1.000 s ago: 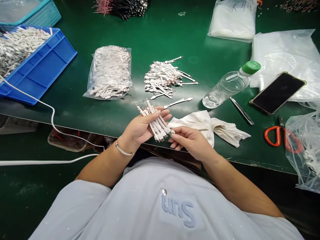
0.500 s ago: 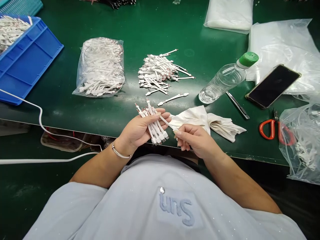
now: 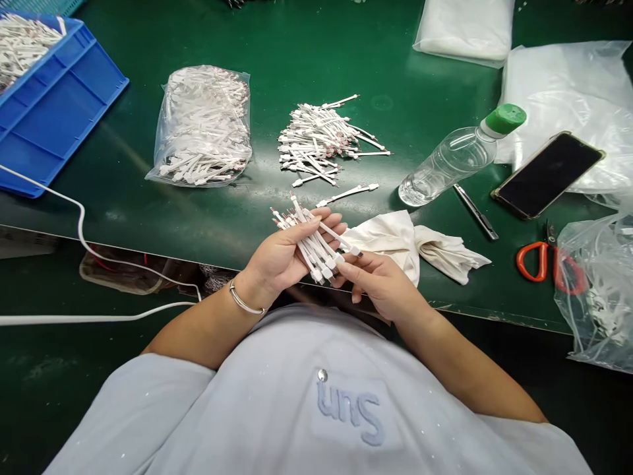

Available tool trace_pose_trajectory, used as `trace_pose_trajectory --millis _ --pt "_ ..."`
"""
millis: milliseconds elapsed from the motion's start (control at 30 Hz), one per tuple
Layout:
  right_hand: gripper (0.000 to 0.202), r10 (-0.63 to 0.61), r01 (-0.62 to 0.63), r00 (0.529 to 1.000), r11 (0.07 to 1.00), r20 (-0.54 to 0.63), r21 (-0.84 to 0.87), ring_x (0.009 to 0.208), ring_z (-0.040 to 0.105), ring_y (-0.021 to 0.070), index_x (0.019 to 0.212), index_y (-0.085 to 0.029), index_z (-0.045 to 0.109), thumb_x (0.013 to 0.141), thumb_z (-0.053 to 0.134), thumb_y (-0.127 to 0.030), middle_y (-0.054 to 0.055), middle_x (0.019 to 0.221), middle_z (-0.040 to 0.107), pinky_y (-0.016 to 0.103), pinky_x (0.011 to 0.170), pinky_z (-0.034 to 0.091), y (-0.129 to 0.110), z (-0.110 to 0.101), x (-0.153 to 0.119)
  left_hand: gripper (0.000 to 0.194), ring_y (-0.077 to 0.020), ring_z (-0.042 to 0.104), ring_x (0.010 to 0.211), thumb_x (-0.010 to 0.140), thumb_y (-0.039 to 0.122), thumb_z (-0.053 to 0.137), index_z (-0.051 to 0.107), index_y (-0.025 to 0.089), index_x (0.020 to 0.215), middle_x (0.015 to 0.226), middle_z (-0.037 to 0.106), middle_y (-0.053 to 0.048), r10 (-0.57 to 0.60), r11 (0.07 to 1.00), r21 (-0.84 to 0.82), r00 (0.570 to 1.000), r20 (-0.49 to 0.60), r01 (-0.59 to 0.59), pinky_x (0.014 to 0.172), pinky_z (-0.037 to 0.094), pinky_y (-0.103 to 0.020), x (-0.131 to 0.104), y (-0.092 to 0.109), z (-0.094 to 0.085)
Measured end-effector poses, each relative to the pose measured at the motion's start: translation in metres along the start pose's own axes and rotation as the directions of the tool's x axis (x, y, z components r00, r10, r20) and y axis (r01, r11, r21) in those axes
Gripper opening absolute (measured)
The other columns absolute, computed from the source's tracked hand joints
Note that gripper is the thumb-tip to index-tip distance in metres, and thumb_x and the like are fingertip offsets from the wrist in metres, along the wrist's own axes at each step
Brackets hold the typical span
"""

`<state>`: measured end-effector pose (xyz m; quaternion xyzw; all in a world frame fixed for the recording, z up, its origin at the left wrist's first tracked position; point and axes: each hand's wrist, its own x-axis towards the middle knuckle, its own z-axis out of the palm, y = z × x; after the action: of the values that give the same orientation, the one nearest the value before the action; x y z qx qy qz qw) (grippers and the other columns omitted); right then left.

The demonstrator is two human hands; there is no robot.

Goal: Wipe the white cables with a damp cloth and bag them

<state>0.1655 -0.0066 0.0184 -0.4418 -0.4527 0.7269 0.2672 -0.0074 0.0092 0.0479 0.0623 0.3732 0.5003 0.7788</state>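
Note:
My left hand is closed around a bundle of short white cables, its thumb across them. Their bare reddish wire ends point away from me, and the white plugs point toward my body. At the plug end, my right hand pinches a cable among the plugs with thumb and fingertips; exactly which one is partly hidden. One cable lies at a slant over the others, its plug by my right index finger. Beyond my hands, a loose pile of the same cables lies on the green table, with a single cable nearer me.
Left of the pile lies a clear bag packed with cables; a blue crate holds more. On the right are a water bottle, white cloth, cutter knife, phone, red-handled scissors and plastic bags.
My right hand has moved left, closer to the bundle. The cable it held out to the side now lies nearer the other plugs. The view has shifted slightly.

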Motion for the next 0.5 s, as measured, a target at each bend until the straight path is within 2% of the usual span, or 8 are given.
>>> trace_pose_trajectory --millis 267,500 --pt "0.038 -0.005 0.006 0.993 1.000 -0.114 0.005 0.060 0.062 0.0102 0.074 -0.015 0.068 0.074 0.067 -0.053 0.005 0.075 0.067 0.015 0.040 0.044 0.0012 -0.0008 0.0024 0.019 -0.0171 0.070 0.079 0.087 0.010 0.047 0.066 0.012 0.086 0.086 0.073 -0.006 -0.028 1.000 -0.009 0.999 -0.040 0.028 0.100 0.045 -0.043 0.0000 0.0016 -0.0034" --pt "0.035 -0.065 0.059 0.986 0.997 -0.156 -0.045 0.061 0.062 0.0100 0.074 -0.015 0.069 0.077 0.066 -0.051 0.004 0.074 0.067 0.015 0.042 0.046 0.0032 -0.0013 -0.0002 0.020 -0.0168 0.070 0.079 0.088 0.010 0.047 0.066 0.012 0.087 0.086 0.073 -0.007 -0.044 0.999 -0.012 0.999 -0.030 0.043 0.099 0.046 -0.042 -0.0010 0.0015 -0.0046"
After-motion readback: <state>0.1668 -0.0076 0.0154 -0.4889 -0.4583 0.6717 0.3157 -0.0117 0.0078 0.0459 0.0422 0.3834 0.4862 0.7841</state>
